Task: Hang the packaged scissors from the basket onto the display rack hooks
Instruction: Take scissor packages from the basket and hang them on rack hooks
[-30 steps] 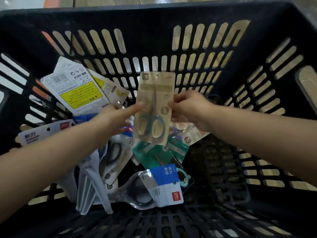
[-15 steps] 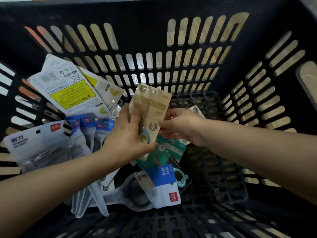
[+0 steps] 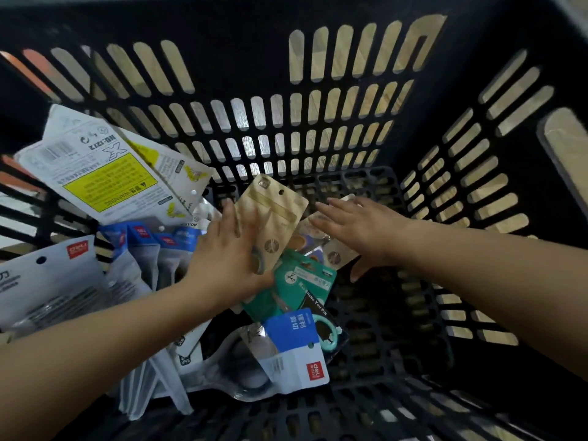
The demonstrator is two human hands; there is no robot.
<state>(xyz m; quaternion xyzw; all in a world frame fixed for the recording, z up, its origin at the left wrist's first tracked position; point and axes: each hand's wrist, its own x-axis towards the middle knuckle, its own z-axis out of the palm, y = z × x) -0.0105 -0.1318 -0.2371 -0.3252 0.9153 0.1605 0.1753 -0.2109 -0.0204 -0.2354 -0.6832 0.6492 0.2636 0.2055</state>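
Basket (image 3: 350, 58) of black slotted plastic, pale wood floor behind slots

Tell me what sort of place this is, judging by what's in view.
Probably a stationery shop or its stockroom. A black slotted plastic basket holds many carded retail scissor packs with hang holes, such as a kraft-brown card pack and a blue-and-white branded pack. A wooden floor shows through the slots.
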